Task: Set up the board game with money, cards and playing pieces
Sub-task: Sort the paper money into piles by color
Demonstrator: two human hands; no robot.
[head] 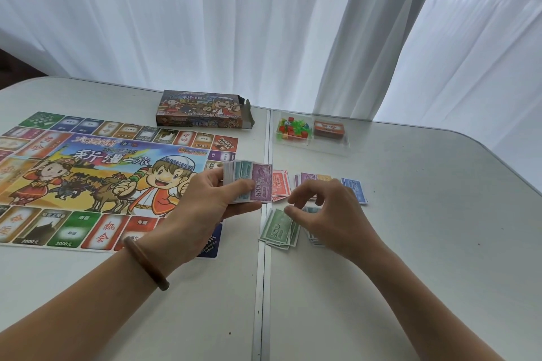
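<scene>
Head view: the step in hand looks like sorting money by denomination. Left hand (211, 199) grips the unsorted wad of notes (247, 184), purple 5000 on top, over the right edge of the board (88, 179). Right hand (325, 211) hovers loosely curled and empty, just above the green 500 pile (278, 228). Likely next move: pinch off the 5000 and drop it on the purple pile (308, 177). Pieces (289, 127) and cards (328, 129) sit in the tray (311, 149), well apart.

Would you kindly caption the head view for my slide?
Left hand grips banknote stack; right hand hovers above green notes.
</scene>
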